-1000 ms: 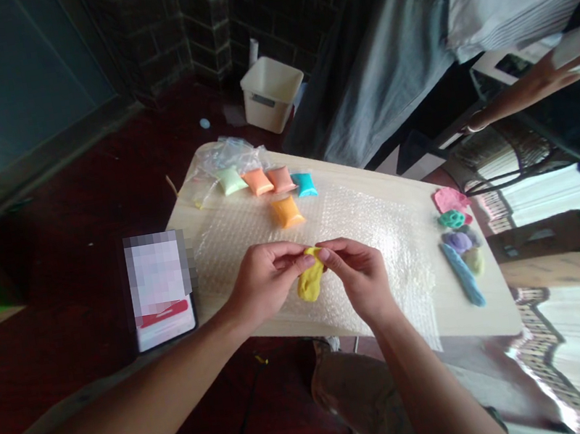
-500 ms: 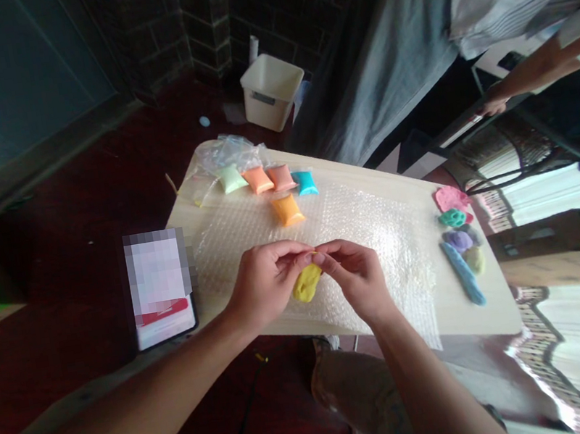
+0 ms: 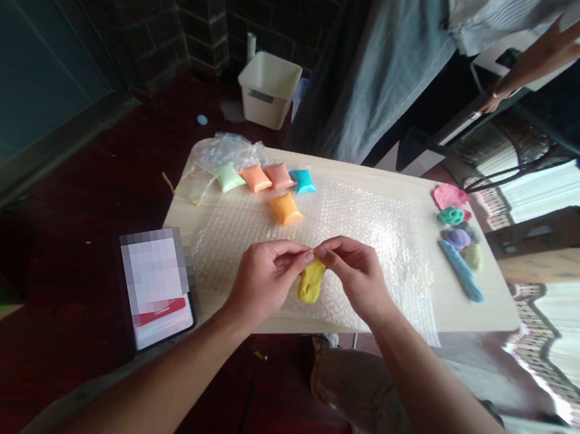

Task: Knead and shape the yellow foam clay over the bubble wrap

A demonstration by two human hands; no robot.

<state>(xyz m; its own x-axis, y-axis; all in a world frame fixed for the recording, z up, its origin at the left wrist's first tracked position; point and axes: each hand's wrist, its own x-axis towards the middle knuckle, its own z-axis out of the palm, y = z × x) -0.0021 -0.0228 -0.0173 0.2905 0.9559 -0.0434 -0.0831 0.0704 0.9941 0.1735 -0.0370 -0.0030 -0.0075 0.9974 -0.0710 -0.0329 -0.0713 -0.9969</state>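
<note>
Yeah, my left hand (image 3: 259, 280) and right hand (image 3: 356, 270) both had a narrow grip on a soft yellow lump (image 3: 310, 285) over bubble wrap (image 3: 382, 243).

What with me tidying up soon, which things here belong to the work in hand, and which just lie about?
In use, it seems:
yellow clay, pinched by left hand and right hand
bubble wrap beneath
probably the packets and clay pieces

Likely just lying about:
bin on the floor
clear bag
phone, though its screen is blurred
</note>
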